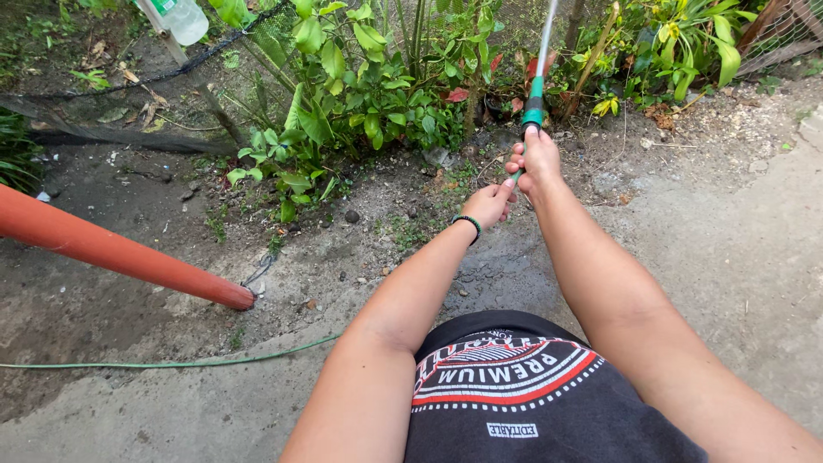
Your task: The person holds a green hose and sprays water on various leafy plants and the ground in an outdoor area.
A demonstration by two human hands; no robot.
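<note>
Gripped in your right hand (pixel 536 159), the green hose nozzle (pixel 533 107) points at the leafy plants (pixel 360 94).
Your left hand (pixel 489 204) sits just beside it, fingers seemingly curled; an orange pipe (pixel 120 250) lies well apart, left.

My right hand (pixel 533 157) grips a green hose nozzle (pixel 533 111), pointed upward toward the leafy plants, spraying a thin stream; my left hand (pixel 489 204) touches beneath it.

Green hose nozzle (pixel 533 110), orange pipe (pixel 120 250)

Bare ground (pixel 703 223) (hose (pixel 171 363), pipe (pixel 111 249))
</note>
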